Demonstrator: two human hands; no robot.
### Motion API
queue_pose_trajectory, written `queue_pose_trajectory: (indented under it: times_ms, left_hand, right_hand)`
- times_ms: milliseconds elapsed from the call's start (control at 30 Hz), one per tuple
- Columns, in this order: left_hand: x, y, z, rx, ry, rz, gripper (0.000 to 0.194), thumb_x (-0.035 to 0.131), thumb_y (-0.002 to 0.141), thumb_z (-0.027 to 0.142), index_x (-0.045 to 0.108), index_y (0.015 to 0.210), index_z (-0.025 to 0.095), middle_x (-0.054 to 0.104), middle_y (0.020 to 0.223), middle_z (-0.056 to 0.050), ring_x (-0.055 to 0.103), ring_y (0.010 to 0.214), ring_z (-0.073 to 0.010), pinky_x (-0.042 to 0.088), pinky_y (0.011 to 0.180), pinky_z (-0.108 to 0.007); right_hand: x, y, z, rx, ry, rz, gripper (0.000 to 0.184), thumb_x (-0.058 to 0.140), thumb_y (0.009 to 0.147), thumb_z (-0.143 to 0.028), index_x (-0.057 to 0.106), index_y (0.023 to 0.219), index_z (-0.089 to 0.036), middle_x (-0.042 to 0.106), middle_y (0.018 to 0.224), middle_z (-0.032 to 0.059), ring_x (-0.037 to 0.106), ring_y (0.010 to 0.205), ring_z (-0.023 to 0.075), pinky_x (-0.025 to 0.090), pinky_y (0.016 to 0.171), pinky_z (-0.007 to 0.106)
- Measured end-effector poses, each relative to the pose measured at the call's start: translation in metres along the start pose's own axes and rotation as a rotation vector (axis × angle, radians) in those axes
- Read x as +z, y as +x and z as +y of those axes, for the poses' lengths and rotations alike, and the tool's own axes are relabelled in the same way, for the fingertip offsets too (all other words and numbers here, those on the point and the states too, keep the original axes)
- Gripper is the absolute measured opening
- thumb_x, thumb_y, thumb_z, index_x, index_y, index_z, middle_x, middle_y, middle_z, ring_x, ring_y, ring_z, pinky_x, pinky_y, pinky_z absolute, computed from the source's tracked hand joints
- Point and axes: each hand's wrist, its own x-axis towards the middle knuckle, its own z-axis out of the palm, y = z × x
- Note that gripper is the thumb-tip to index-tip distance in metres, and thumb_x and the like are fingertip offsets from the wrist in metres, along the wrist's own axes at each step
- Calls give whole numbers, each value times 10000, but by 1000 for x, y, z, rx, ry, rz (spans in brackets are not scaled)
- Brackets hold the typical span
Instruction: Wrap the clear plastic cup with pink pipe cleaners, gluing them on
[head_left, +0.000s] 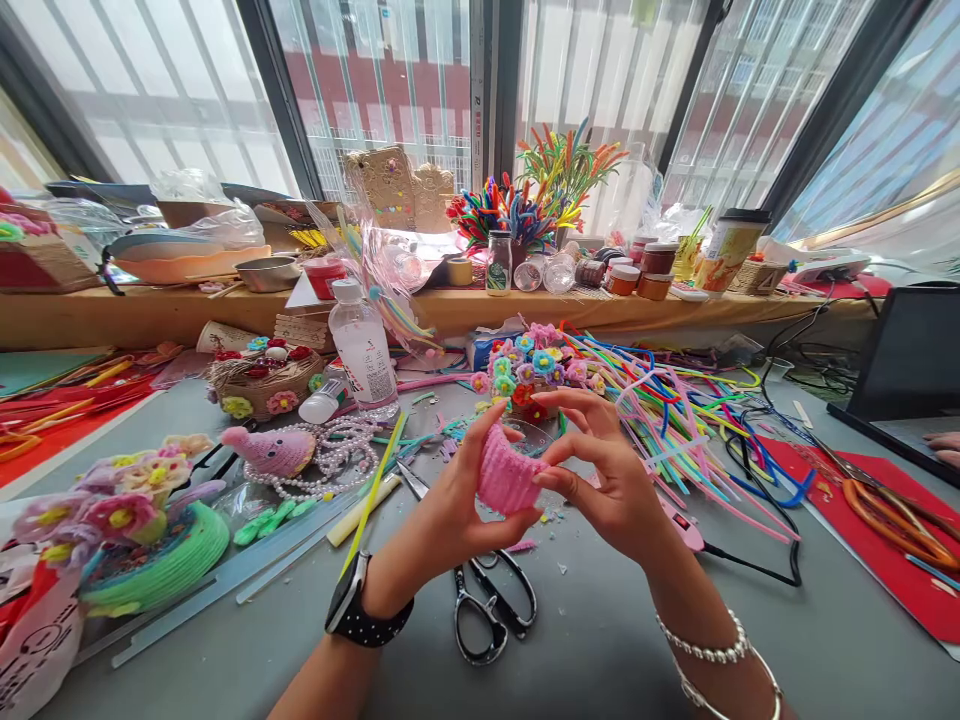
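A small pink piece [508, 472], ribbed and fuzzy like coiled pipe cleaner, is held up over the middle of the table. My left hand [454, 510] wraps its thumb below and fingers above the piece. At its right edge, my right hand [600, 470] pinches with thumb and index finger, the other fingers raised. Whatever lies between those fingertips is too small to make out apart from the pink edge. Below my hands lie black-handled scissors [491, 610], their blades partly hidden by my left wrist. A bunch of small pipe-cleaner flowers [536, 360] stands just behind.
Loose pipe cleaners [660, 410] spread at the right, beside a pink glue gun [682, 525] with a black cord. Orange-handled pliers [892, 520] lie on red sheets. A water bottle [364, 350], bead strings [345, 455] and a green flower basket [161, 560] occupy the left. A person's hand rests by a laptop [907, 370].
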Motion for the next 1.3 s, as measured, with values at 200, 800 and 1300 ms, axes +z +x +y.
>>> queue_pose_trajectory:
  times_ms: [200,800,1300]
  left_hand:
    - [-6,2,4,-106,14,-67,817,652,705,370,210,1379,239,398,1354,-118,433,1187,-290,328,1011,-427]
    - [-3,11,2,-271,-627,26,686,690,676,379,358,1244,184,511,1207,-124,532,1064,-242,447,863,-332]
    - [0,9,3,-294,-301,116,678,697,638,422,404,1201,183,520,1134,-111,533,1016,-250,430,873,-386]
  right_hand:
    - [6,1,3,44,-43,13,165,574,807,-358,604,734,-213,526,1187,72,453,1156,246,400,958,481]
    - [20,-3,12,90,-138,306,228,507,843,-382,596,720,-212,541,1136,81,471,1116,249,419,906,451]
    - [34,-7,16,77,-97,248,264,447,861,-449,570,941,-229,552,1105,80,509,1055,231,439,879,438]
